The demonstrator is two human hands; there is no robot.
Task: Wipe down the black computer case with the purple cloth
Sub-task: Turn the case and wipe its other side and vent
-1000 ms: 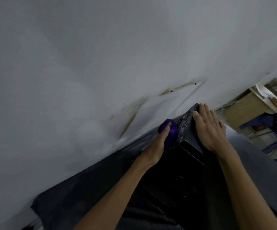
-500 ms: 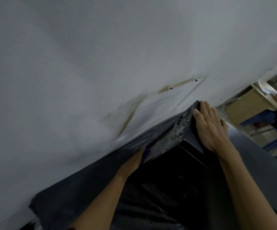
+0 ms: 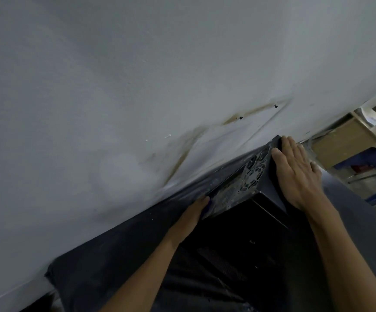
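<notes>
White wall (image 3: 137, 86), marked with brown streaks (image 3: 182, 158), fills most of the view. A dark counter (image 3: 115, 248) runs along its foot. The black computer case (image 3: 270, 176) sits on this counter close to the wall, with its rear panel and fan grille (image 3: 252, 174) facing the wall.

The right hand (image 3: 295, 172) lies flat on the case's side panel, fingers straight and together, fingertips at the top corner, forearm stretched out behind it. The left hand (image 3: 191, 212) reaches to the lower edge of the rear panel. Only a sliver of the purple cloth (image 3: 207, 209) shows at its thumb. Its fingers are hidden, so its grip cannot be told. Tan boxy furniture (image 3: 344, 140) stands far right.
</notes>
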